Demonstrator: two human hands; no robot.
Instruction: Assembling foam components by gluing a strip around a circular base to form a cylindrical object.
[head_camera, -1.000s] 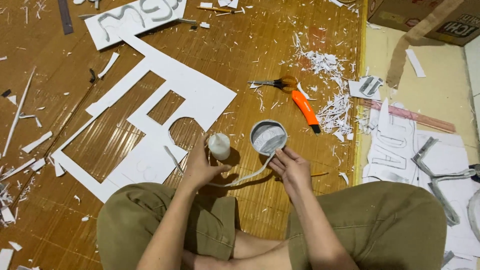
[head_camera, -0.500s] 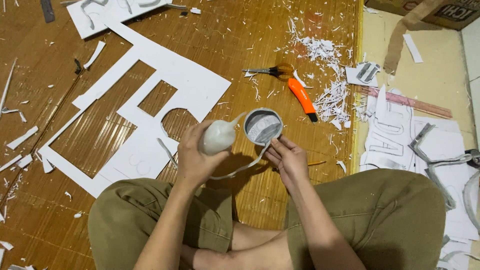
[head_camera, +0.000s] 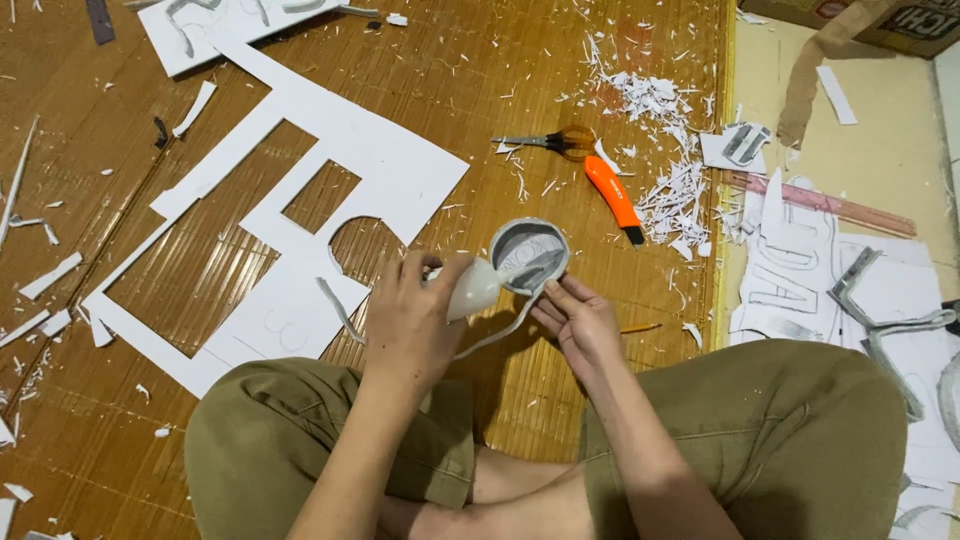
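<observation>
Smooth white plastic glue bottle (head_camera: 472, 289), matt white foam sheet (head_camera: 330, 190), ribbed woven bamboo mat (head_camera: 200, 290), glossy orange plastic knife (head_camera: 613, 197)

One head-worn camera looks steeply down, close over the sitter's crossed legs (head_camera: 700, 450) and the bamboo mat floor (head_camera: 500, 110).

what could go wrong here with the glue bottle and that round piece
The left hand tips the white bottle onto the round grey piece, which the right hand only steadies: glue could overrun onto fingers or mat. The dangling strip might stick where it touches.
</observation>
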